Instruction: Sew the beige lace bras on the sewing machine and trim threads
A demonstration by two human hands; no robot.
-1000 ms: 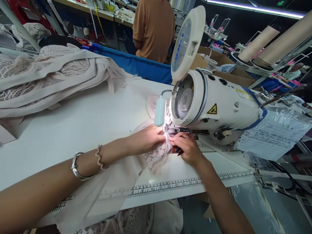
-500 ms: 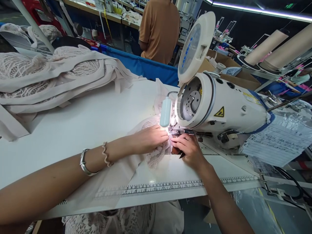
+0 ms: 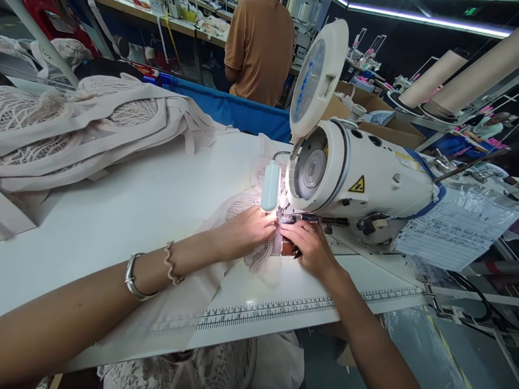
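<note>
A pale pink lace garment piece (image 3: 240, 207) lies under the needle area of a white sewing machine (image 3: 365, 162). My left hand (image 3: 248, 229) presses and grips the lace with bent fingers, just left of the needle. At the right of the needle, my right hand (image 3: 310, 243) has its fingertips on the fabric edge. A small dark pointed tool (image 3: 298, 253) pokes out under that palm; its kind is unclear. A lit lamp (image 3: 270, 186) shines on the fingertips. The needle and presser foot are mostly hidden.
A heap of lace pieces (image 3: 121, 116) covers the table's far left. A printed ruler (image 3: 263, 312) runs along the front edge. More lace (image 3: 219, 364) hangs below it. The machine's round cover (image 3: 318, 78) stands raised. A person (image 3: 259, 51) sits beyond the blue cloth (image 3: 227, 105).
The round part inside the machine head now looks like a smooth blurred disc. The lace has shifted slightly away from me under my fingers. The whole view has moved a little.
</note>
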